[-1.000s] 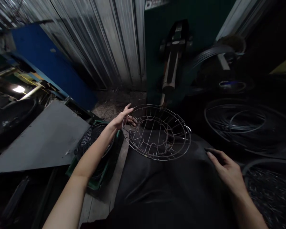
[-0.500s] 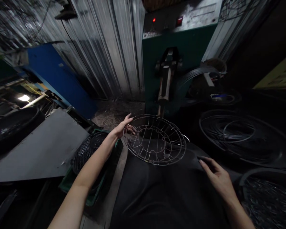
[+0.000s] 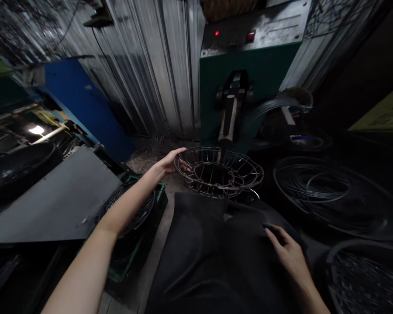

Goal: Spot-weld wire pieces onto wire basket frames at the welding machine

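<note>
My left hand [image 3: 174, 161] is closed on the left rim of a round wire basket [image 3: 219, 187], with the thumb on top and fingers partly hidden behind the wires. The basket stands out over my lap, its far rim by the lower electrode [image 3: 222, 153] of a green welding machine [image 3: 212, 69]; whether they touch I cannot tell. Over the dark apron [image 3: 212, 244] on my lap, my right hand [image 3: 288, 250] has thumb and forefinger brought together. Anything small between those fingertips is too dark to make out.
To the right stand a wide dark basin [image 3: 363, 222] with coiled wire and a tub [image 3: 334, 257] of small wire pieces. At left are a green crate [image 3: 118, 274] holding wire parts, a grey sheet panel [image 3: 62, 196] and a blue machine [image 3: 81, 104].
My left hand has tipped the basket to a flatter angle and shifted it slightly away and to the right. My right hand has moved a little left and down.
</note>
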Motion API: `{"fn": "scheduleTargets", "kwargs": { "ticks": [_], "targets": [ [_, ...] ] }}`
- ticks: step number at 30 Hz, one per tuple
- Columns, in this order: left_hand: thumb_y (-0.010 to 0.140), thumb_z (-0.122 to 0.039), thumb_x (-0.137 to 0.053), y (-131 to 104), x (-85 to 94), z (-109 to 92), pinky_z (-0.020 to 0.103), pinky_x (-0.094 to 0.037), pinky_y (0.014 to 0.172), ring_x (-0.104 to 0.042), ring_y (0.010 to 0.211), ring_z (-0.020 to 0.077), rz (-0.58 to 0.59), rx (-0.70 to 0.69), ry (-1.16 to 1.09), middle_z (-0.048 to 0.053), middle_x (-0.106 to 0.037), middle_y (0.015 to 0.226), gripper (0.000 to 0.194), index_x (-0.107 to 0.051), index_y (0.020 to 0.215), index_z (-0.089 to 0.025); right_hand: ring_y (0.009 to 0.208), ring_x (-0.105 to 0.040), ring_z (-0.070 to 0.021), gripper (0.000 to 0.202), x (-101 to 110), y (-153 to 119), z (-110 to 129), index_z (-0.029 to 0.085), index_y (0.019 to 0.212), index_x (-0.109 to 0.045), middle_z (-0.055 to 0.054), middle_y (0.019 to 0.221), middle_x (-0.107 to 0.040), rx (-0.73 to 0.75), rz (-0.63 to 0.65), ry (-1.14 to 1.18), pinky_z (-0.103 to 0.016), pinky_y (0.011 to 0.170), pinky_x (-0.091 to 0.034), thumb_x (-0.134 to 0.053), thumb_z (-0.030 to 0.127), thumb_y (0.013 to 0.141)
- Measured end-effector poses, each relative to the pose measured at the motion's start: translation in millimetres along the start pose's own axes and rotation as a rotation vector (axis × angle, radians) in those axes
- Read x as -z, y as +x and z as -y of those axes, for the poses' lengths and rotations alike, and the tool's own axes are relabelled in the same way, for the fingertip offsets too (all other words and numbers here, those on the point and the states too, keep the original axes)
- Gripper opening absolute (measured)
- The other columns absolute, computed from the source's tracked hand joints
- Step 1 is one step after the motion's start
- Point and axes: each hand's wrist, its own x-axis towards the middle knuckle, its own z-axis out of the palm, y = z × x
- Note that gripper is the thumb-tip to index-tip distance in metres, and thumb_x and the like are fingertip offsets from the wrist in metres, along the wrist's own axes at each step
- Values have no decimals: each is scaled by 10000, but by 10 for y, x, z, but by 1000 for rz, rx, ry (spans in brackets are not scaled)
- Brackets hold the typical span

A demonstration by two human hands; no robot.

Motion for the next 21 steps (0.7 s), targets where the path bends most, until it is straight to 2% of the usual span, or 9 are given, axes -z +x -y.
{"fn": "scheduleTargets", "kwargs": {
  "ticks": [2, 5, 6, 8, 11, 15, 21],
  "targets": [
    [858, -550, -439, -22, -6, 49, 266, -470, 497, -653, 514, 227, 8, -30, 26, 132, -671, 591, 533, -587, 1076, -87, 975, -627, -278, 526, 2, 29, 37, 187, 922, -689, -89, 993, -698, -11, 6, 11, -380, 906, -478, -610, 629, 648],
    [861, -509, -475, -84, -38, 192, 282, -485, 537, -674, 544, 229, 19, -213, 37, 66, -683, 647, 650, -295, 1402, -196, 997, -618, -280, 514, -12, 90, 97, 188, 914, -689, -88, 1003, -694, -1, 5, 21, -392, 939, -458, -617, 616, 640],
    [872, -481, -468, -107, -53, 243, 294, -494, 554, -680, 556, 229, 17, -274, 35, 48, -682, 663, 677, -195, 1442, -238, 1004, -615, -280, 511, -24, 109, 107, 189, 914, -690, -88, 1009, -693, 9, 1, 22, -396, 944, -454, -615, 615, 643],
    [901, -437, -421, -141, -87, 328, 302, -503, 567, -684, 564, 221, 3, -343, 29, 35, -672, 679, 673, -90, 1465, -280, 1005, -614, -276, 505, -62, 133, 109, 191, 918, -692, -89, 1021, -692, 29, 4, 18, -395, 933, -458, -609, 616, 657],
    [921, -433, -366, -135, -152, 400, 259, -485, 527, -670, 541, 191, -47, -397, 20, 34, -654, 681, 647, -66, 1472, -275, 990, -621, -269, 507, -142, 132, 78, 194, 942, -694, -88, 1028, -693, 41, 25, 5, -382, 887, -480, -599, 617, 681],
    [888, -477, -450, -45, -249, 434, 208, -454, 495, -639, 510, 153, -112, -534, 24, 21, -645, 660, 738, -71, 1479, -248, 985, -624, -267, 502, -232, 93, 42, 195, 946, -696, -87, 1024, -696, 39, 51, -4, -383, 883, -482, -595, 617, 693],
    [827, -524, -545, 86, -242, 567, 195, -440, 510, -646, 547, 140, -108, -659, -39, 25, -669, 696, 861, -77, 1483, -220, 967, -626, -267, 513, -255, 64, -25, 192, 947, -694, -91, 1001, -696, 20, 81, 28, -386, 887, -480, -598, 627, 692]
  ]
}}
